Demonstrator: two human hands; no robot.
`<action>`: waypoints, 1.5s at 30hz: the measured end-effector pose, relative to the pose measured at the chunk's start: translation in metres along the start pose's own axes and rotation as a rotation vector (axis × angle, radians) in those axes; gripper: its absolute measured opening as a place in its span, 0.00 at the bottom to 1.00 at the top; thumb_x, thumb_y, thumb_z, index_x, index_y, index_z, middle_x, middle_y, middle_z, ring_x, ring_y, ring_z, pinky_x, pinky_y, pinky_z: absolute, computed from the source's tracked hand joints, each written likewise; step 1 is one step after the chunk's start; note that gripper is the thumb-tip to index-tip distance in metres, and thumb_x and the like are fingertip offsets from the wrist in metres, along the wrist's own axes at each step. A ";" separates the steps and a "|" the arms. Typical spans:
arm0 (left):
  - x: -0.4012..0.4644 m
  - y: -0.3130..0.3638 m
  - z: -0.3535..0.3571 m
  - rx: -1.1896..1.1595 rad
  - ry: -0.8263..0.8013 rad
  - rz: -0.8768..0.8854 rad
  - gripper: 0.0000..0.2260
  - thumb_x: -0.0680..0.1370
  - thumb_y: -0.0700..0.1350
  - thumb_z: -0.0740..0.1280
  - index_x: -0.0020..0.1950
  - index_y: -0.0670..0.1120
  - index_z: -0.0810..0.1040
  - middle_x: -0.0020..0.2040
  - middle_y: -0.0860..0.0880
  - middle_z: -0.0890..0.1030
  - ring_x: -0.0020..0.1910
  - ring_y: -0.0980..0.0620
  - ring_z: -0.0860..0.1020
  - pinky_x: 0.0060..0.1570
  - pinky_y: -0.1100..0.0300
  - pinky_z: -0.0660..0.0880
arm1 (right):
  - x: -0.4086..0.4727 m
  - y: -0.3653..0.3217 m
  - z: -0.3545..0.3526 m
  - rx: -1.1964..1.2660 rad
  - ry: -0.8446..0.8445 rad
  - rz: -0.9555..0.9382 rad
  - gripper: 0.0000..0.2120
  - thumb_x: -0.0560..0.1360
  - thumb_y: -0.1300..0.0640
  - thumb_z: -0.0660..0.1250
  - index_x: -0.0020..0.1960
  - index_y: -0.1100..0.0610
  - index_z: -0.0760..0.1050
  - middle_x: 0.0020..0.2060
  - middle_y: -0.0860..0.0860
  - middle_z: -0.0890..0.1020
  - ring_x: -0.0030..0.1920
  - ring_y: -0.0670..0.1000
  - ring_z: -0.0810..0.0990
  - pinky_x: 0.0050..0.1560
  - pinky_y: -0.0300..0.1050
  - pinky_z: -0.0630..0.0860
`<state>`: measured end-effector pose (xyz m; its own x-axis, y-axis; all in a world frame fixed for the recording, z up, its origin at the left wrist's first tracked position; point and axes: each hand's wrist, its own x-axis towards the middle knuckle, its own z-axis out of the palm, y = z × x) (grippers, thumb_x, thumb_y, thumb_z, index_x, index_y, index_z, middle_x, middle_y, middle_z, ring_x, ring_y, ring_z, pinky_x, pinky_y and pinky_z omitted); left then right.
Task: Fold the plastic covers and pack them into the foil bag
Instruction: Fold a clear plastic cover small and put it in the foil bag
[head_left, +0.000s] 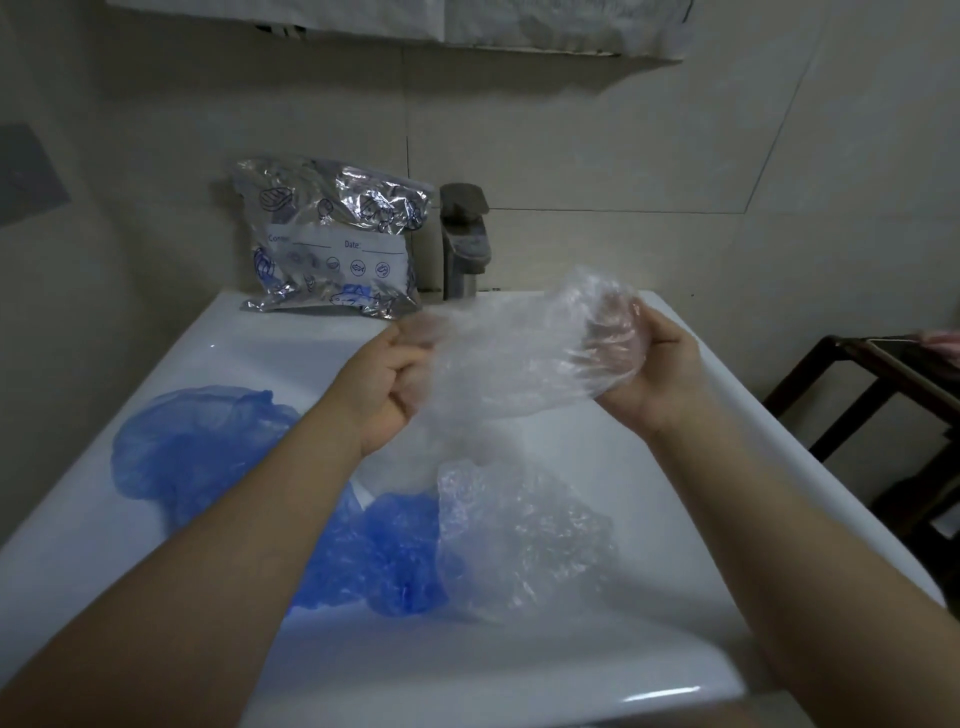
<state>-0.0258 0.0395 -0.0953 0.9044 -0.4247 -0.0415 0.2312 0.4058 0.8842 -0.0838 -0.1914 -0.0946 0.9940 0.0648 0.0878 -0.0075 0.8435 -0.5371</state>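
Note:
I hold a clear plastic cover (519, 353) stretched in the air above the white sink (691, 467). My left hand (387, 384) grips its left edge and my right hand (647, 371) grips its right end, with the fingers wrapped inside the plastic. Below them in the basin lie another clear crumpled cover (524, 540) and a blue cover (400, 556). A second blue cover (192, 447) lies spread at the basin's left. The silver foil bag (332, 239) with blue print stands upright at the sink's back edge, leaning on the wall.
A metal tap (465, 239) stands just right of the foil bag. A dark wooden rack (883, 395) is on the floor to the right of the sink. Tiled wall rises behind, with a shelf overhead (467, 31).

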 end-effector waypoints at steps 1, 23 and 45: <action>0.000 0.000 0.000 0.008 0.032 -0.025 0.18 0.76 0.29 0.53 0.50 0.48 0.76 0.41 0.53 0.81 0.22 0.61 0.67 0.21 0.70 0.62 | 0.001 0.001 0.005 0.029 0.013 -0.035 0.20 0.56 0.64 0.78 0.47 0.58 0.79 0.47 0.51 0.79 0.53 0.50 0.76 0.63 0.41 0.68; -0.004 -0.008 0.031 -0.019 0.058 -0.086 0.09 0.81 0.42 0.57 0.49 0.44 0.76 0.35 0.52 0.83 0.31 0.58 0.81 0.27 0.67 0.75 | 0.001 0.065 0.032 -2.292 -0.375 -0.865 0.18 0.73 0.45 0.59 0.55 0.54 0.80 0.49 0.53 0.81 0.46 0.57 0.78 0.47 0.50 0.71; -0.009 -0.015 0.034 0.292 0.053 -0.170 0.04 0.77 0.38 0.65 0.52 0.41 0.76 0.47 0.44 0.81 0.42 0.50 0.80 0.34 0.63 0.79 | -0.011 0.031 0.027 -1.101 0.267 -0.056 0.08 0.77 0.56 0.65 0.46 0.60 0.78 0.37 0.53 0.82 0.38 0.50 0.81 0.42 0.42 0.80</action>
<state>-0.0500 0.0097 -0.0920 0.8806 -0.4211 -0.2173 0.2750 0.0808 0.9580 -0.0975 -0.1515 -0.0890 0.9823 -0.1858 0.0239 0.0063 -0.0946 -0.9955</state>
